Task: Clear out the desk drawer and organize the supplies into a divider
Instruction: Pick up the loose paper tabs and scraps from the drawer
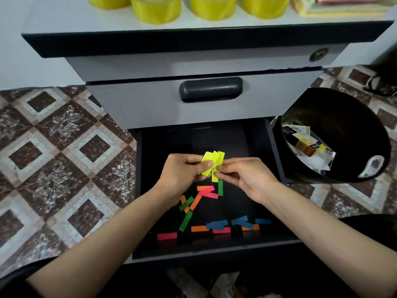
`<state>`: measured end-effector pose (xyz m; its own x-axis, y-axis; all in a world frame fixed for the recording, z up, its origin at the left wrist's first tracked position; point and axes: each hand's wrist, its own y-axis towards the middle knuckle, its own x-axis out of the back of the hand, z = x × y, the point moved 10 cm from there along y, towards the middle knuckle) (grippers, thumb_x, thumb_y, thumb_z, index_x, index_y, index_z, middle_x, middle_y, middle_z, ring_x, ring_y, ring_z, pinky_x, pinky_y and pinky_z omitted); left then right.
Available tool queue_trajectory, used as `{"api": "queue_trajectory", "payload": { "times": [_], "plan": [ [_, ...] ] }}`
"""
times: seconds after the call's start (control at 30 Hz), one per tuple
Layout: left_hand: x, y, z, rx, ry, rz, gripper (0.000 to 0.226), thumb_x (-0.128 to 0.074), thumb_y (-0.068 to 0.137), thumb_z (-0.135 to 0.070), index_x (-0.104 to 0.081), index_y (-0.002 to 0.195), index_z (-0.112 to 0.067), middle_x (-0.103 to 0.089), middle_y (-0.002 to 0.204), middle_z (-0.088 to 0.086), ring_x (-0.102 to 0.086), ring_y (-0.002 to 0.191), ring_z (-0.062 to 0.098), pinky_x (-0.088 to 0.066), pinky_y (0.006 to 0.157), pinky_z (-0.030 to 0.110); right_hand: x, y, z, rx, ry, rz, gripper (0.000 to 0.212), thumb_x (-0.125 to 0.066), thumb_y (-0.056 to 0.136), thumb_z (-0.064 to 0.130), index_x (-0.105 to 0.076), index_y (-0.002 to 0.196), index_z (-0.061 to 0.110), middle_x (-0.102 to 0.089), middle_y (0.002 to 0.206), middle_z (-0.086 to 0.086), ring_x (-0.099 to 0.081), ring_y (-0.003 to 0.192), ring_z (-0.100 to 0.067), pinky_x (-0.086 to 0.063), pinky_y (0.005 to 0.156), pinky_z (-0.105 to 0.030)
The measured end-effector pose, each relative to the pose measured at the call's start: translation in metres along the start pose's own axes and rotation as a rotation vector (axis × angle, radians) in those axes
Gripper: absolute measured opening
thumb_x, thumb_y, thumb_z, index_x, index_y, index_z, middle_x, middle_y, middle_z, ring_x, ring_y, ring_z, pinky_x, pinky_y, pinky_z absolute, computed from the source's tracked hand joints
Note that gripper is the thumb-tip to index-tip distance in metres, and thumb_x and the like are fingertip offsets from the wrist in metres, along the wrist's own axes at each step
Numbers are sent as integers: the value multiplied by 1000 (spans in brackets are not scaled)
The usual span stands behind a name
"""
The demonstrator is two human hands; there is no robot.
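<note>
Both hands at frame centre, left hand [182, 168] and right hand [242, 175] pinching yellow paper strips [212, 163] together above open drawer [148, 211]; coloured strips [206, 211] scattered below.

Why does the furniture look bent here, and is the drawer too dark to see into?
Head view: the wide lens bows the straight edges of the cabinet. The drawer is dark inside, but the loose strips show clearly. So do the yellow strips pinched by the left hand and right hand.
</note>
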<state>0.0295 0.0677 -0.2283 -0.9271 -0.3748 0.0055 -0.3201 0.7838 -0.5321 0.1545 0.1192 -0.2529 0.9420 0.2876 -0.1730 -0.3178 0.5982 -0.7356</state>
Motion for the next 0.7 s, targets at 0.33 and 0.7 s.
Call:
{"api": "queue_trajectory", "payload": {
  "times": [0.33,0.7],
  "plan": [
    [1,3,3,-19,-22,-33,13,-62,86,-9,-72,80,-14,-71,74,0,-65,64,6,-53,59,15,-8,-3,0,15,-79,4,9,-63,80,-10,-67,80,-2,-70,70,-15,-68,58,-21,-60,58,-31],
    [9,4,-2,-113,184,-110,6,-69,82,-16,-71,83,-21,-70,84,1,-62,77,11,-43,61,20,-16,-2,7,100,-128,32,4,-66,82,-1,-68,85,-2,-67,87,-20,-68,70,-22,-60,64,-30]
  ]
}}
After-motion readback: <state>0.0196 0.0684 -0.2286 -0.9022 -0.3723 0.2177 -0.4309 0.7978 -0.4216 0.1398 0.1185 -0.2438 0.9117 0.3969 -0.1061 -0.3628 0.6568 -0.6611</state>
